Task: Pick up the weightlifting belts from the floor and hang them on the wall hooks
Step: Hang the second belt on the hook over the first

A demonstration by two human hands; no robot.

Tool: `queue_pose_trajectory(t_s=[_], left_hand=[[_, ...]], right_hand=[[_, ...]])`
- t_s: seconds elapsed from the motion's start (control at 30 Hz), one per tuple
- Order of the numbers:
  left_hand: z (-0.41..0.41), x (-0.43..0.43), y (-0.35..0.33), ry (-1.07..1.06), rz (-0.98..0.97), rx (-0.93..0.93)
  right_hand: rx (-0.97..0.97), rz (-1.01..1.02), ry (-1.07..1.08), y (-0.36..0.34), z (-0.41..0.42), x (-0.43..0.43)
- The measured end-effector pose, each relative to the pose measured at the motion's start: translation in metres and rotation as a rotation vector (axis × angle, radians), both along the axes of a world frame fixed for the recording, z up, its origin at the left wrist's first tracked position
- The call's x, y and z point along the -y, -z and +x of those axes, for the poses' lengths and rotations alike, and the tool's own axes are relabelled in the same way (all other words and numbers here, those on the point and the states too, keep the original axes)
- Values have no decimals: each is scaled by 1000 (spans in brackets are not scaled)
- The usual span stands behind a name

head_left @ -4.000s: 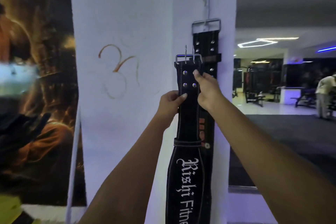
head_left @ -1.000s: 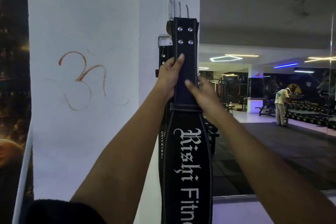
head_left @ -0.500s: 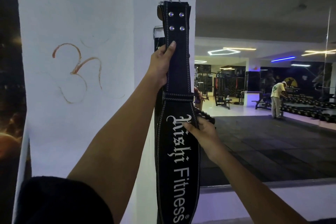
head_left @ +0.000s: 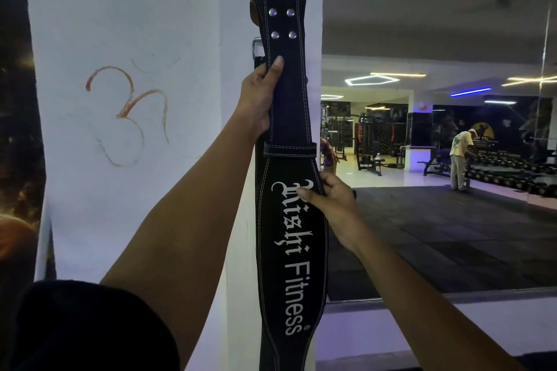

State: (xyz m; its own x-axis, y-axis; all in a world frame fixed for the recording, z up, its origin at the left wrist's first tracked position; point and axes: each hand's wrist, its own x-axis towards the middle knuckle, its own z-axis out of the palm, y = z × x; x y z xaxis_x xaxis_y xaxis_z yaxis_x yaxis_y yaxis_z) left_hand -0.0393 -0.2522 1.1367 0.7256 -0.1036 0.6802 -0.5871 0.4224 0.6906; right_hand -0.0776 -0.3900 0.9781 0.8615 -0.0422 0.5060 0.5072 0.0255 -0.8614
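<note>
Head view: gym, white pillar, mirror wall to its right.
One black belt hangs upright against the pillar; left hand grips its strap, right hand pinches its edge; second belt behind.

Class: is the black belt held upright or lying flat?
Upright: the belt runs vertically against the pillar, left hand high, right hand lower.
</note>
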Motion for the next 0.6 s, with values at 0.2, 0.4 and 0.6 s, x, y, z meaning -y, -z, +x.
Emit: queue_pose_trajectory(t_s=[0.2,0.4,0.6], left_hand=[[9,-3,16,11,19,-21],[20,-4,31,-39,8,-65],[19,-8,37,7,-17,-50]], right_hand=[[-97,110,-83,2,-2,-1],[-22,152,-89,-64,1,-23],[46,239,-40,-115,0,-44]])
